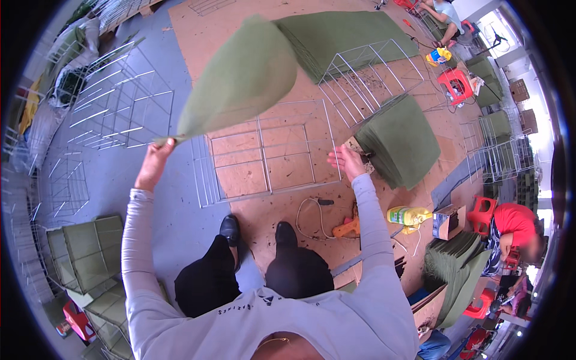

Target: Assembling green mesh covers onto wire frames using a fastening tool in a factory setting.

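My left hand (pixel 157 161) is closed on a corner of a thin green sheet (pixel 243 78). The sheet billows up and away to the far right, blurred by motion. Below it a wire frame (pixel 264 153) of silvery metal rods stands on the floor in front of my feet. At that frame's right edge is my right hand (pixel 348 162), fingers stretched out and nothing held in them. Whether it touches the rod I cannot tell. Just right of this hand lies a stack of green sheets (pixel 405 141).
Farther off lie a wide green sheet pile (pixel 354 39) and another wire frame (pixel 369 75). More frames (pixel 123 102) stand at left. An orange glue gun (pixel 346 229), a yellow bottle (pixel 408 215) and red stools (pixel 456 86) are at right, where a person in red (pixel 515 225) sits.
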Motion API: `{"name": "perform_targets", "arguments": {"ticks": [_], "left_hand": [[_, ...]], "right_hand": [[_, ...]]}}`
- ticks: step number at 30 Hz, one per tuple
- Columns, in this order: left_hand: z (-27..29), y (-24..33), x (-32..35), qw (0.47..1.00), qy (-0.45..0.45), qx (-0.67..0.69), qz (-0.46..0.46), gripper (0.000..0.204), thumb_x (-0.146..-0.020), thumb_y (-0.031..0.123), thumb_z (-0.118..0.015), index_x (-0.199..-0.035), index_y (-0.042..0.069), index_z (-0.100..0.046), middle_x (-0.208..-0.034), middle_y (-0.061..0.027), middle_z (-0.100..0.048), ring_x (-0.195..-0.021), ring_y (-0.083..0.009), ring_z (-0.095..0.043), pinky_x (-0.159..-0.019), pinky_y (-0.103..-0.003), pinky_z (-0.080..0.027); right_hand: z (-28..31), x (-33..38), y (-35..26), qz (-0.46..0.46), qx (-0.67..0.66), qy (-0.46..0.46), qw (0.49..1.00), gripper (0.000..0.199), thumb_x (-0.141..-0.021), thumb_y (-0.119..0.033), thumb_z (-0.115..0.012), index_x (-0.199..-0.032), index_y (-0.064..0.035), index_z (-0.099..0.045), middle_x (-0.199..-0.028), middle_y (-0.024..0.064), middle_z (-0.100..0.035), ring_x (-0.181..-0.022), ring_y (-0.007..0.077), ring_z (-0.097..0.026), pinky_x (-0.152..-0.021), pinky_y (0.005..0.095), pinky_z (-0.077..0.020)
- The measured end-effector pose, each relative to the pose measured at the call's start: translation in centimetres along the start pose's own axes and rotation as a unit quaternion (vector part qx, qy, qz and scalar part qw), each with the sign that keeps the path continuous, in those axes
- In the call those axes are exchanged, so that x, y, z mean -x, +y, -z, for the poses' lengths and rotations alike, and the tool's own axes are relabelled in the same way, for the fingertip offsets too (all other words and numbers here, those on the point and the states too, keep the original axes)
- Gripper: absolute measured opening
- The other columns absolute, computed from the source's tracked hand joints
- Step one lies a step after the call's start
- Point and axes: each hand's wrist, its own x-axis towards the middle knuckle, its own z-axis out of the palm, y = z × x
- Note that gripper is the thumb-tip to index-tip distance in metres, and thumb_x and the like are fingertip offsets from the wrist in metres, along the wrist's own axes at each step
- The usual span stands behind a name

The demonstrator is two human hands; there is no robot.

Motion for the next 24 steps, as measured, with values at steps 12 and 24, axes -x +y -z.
{"name": "perform_targets", "arguments": {"ticks": [12, 24], "left_hand": [[-0.3, -1.0, 0.6, 0.980, -0.033, 0.193, -0.036, 0.037, -0.090, 0.016, -0.046, -0.119, -0.006, -0.046, -0.123, -0.0146, -0.049, -0.116, -0.0216, -0.045, -0.100, -0.030, -0.033], [-1.8, 4.4, 2.8, 0.972, -0.187, 0.051, -0.134, 0.028, -0.088, 0.018, -0.048, -0.096, -0.008, -0.057, -0.112, -0.0162, -0.055, -0.111, -0.0225, -0.046, -0.100, -0.031, -0.028]], "right_hand": [[-12.5, 0.6, -0.9, 0.292, -0.316, -0.047, 0.902, 0.016, -0.089, -0.019, -0.046, -0.081, -0.0064, -0.051, -0.076, 0.0081, -0.058, -0.069, 0.0226, -0.059, -0.061, 0.0357, -0.0509], [-28.9, -0.6, -2.7, -0.097, -0.303, -0.186, 0.930, 0.104, -0.065, -0.079, -0.042, -0.137, -0.0082, -0.016, -0.133, 0.0280, -0.029, -0.116, 0.0391, -0.041, -0.096, 0.0523, -0.0312]]}}
